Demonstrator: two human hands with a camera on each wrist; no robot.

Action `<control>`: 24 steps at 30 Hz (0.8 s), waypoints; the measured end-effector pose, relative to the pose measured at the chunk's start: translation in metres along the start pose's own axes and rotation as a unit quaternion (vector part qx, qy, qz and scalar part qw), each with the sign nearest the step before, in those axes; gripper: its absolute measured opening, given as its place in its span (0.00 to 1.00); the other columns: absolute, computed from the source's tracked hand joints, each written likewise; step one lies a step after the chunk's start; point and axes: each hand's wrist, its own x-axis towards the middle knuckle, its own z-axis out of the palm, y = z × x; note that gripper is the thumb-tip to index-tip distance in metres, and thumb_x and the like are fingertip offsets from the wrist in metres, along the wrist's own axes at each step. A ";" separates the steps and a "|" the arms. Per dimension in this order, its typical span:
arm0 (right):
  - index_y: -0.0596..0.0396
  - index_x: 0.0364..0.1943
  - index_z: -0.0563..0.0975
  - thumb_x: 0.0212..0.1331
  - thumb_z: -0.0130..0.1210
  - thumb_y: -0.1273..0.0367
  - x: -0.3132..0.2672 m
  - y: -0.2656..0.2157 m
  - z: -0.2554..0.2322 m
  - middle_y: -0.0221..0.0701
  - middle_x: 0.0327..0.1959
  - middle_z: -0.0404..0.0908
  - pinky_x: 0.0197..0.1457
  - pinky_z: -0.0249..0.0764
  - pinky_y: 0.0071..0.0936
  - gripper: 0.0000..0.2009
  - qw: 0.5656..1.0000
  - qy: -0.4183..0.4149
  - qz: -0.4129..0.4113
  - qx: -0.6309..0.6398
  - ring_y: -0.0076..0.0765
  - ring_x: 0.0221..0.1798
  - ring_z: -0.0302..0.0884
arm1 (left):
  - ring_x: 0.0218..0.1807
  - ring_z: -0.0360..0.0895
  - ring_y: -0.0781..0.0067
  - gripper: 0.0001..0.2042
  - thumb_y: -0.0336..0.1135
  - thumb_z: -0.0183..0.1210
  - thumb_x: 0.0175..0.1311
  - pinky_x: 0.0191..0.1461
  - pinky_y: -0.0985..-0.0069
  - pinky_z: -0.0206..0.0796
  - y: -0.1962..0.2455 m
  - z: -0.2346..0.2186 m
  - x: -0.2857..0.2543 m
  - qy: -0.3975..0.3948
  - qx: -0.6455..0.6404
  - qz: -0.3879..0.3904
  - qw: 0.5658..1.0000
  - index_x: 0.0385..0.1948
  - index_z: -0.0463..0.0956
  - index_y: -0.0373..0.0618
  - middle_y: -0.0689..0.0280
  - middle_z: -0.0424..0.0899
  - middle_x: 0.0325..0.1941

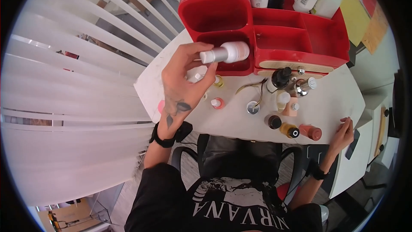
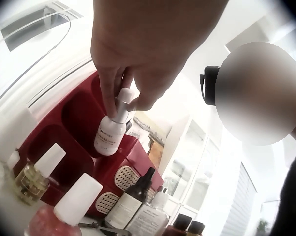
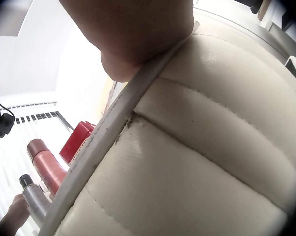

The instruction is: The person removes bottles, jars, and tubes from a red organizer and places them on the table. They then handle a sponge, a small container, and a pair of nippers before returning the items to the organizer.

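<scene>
My left hand (image 1: 182,77) grips a small white bottle (image 1: 235,52) by its white cap and silver collar, thumb on one side and fingers on the other. In the head view the bottle overlaps a compartment of the red organizer (image 1: 251,34); the left wrist view shows it tilted, its printed label (image 2: 108,140) facing the camera. At the table's right edge rests my right hand (image 1: 342,134), fingers loosely bent and holding nothing. A reddish bottle (image 1: 310,132) lies nearest to it. In the right wrist view, only part of that hand (image 3: 123,64) shows, over a cream padded surface.
On the white table (image 1: 231,120) stand a black-capped bottle (image 1: 281,77), a silver-capped bottle (image 1: 305,86), an amber bottle (image 1: 288,129) and a pink nail polish (image 1: 217,103). Tall bottles fill the organizer's back. White blinds (image 1: 77,103) hang at left; a black chair (image 1: 240,154) is in front.
</scene>
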 end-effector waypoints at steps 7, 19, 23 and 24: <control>0.57 0.32 0.79 0.84 0.49 0.58 0.001 0.000 0.000 0.20 0.17 0.58 0.26 0.45 0.25 0.21 1.000 0.000 -0.008 0.003 0.15 0.22 0.52 | 0.53 0.89 0.65 0.15 0.17 0.69 0.59 0.54 0.71 0.87 -0.023 0.009 0.005 0.006 0.145 0.074 0.987 0.48 0.81 0.37 0.59 0.88 0.52; 0.57 0.32 0.80 0.84 0.49 0.58 0.000 -0.002 0.001 0.19 0.17 0.59 0.26 0.45 0.24 0.21 1.000 0.003 -0.016 -0.002 0.14 0.22 0.52 | 0.52 0.90 0.65 0.14 0.18 0.69 0.60 0.57 0.71 0.86 -0.015 -0.006 -0.005 -0.095 0.061 0.033 0.993 0.47 0.82 0.35 0.58 0.87 0.54; 0.57 0.32 0.80 0.84 0.49 0.58 0.001 0.002 0.000 0.19 0.16 0.59 0.26 0.46 0.24 0.22 1.000 0.002 -0.011 -0.003 0.14 0.22 0.53 | 0.50 0.90 0.63 0.15 0.19 0.71 0.58 0.56 0.71 0.86 -0.026 -0.003 0.000 -0.145 0.126 0.071 0.979 0.47 0.83 0.37 0.60 0.88 0.53; 0.57 0.32 0.80 0.84 0.49 0.58 0.001 0.001 0.000 0.19 0.16 0.59 0.26 0.46 0.24 0.22 1.000 0.002 -0.010 -0.001 0.14 0.22 0.53 | 0.49 0.90 0.63 0.15 0.20 0.71 0.57 0.54 0.72 0.86 -0.029 -0.002 0.001 -0.149 0.139 0.080 0.976 0.47 0.83 0.38 0.61 0.88 0.53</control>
